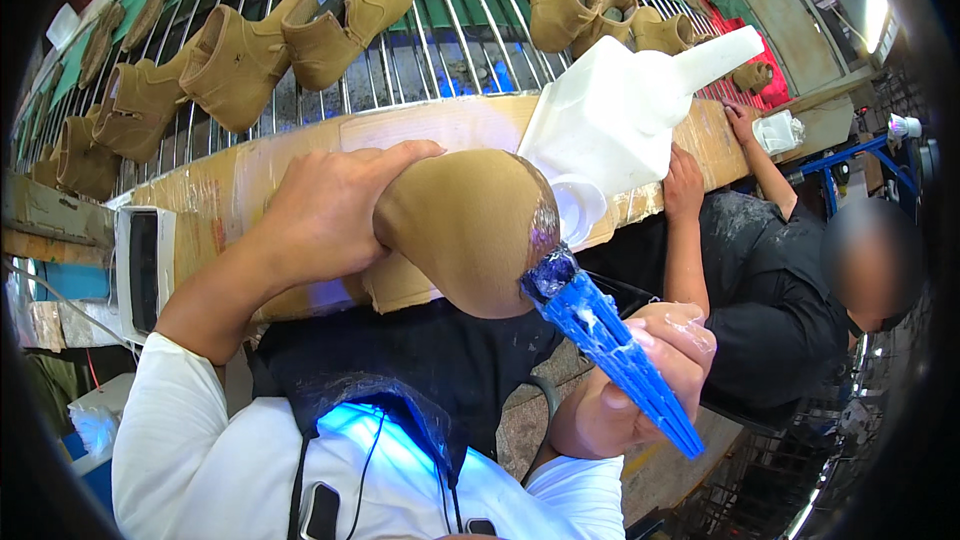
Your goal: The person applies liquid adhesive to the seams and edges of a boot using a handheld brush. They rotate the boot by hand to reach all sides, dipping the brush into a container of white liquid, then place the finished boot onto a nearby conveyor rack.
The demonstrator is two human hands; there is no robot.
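A worker's left hand (330, 210) wraps its fingers around a tan boot upper (465, 230) held at chest height over a black apron (430, 360), while the right hand (640, 380) grips a blue brush (610, 345), bristles pressed to the rounded end, which already glistens wet. Gluing looks partly done; the upper's long axis runs left to right, the rounded end pointing right.

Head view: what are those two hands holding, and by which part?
The left hand grips the tan suede boot upper on its rounded side; the right hand holds the blue ribbed plastic brush by its handle.
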